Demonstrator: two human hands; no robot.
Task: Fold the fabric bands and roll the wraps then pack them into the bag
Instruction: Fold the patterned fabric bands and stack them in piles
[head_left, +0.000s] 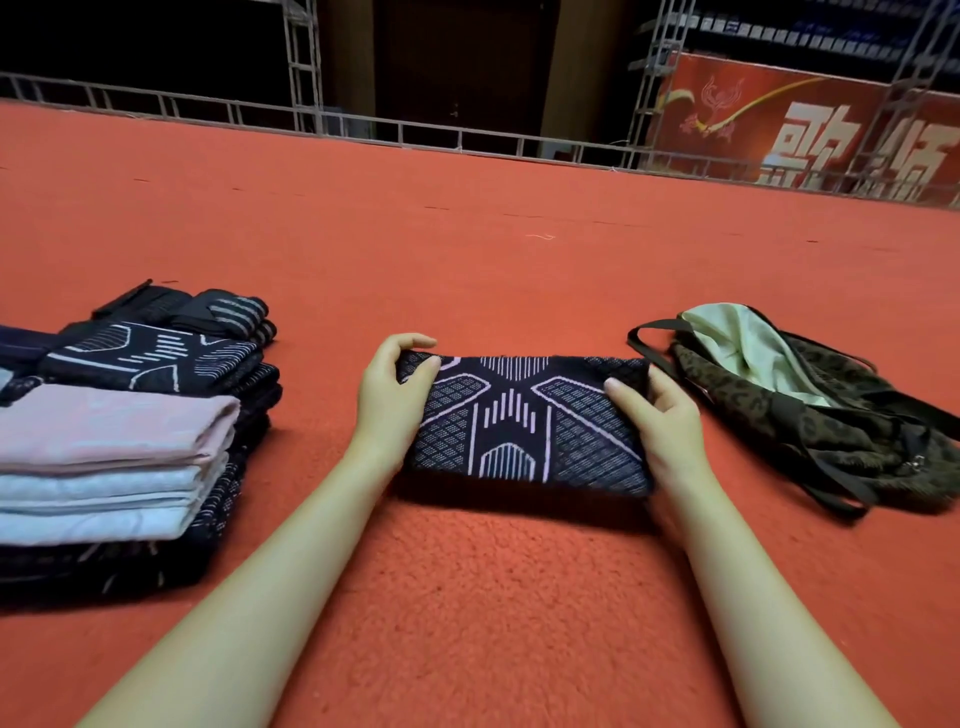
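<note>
**Both hands on a patterned band, bag lying open to the right**

While I watch through the head camera, the biggest thing I see is the red carpet (467, 270), which fills nearly the whole view and runs back to a metal railing (363, 124) along its far edge. Past the railing, at the upper right, I see a red banner (779, 119) with large pale characters, partly hidden by a truss frame.

On the carpet at the left sits a stack of folded fabrics (130, 441): dark patterned pieces at the bottom and the back, with a pink folded cloth (114, 426) and pale blue ones under it lying on the near part. Behind the stack, touching it, I make out some dark strap-like wraps (208, 312) with grey stripes.

At the right, well apart from the stack, the bag (810, 410) lies on its side, slumped, in a dark leopard-like print. Its mouth faces the camera and shows a pale lining, and its black straps trail onto the carpet.

Between stack and bag, straight ahead of me, the fabric band (524, 421) lies flat on the carpet as a dark rectangle with pale geometric lines. My left hand (395, 395) pinches its left end, thumb on top and fingers curled over the far corner. My right hand (660, 421) grips the right end in the same way, thumb lying on the upper face.
</note>
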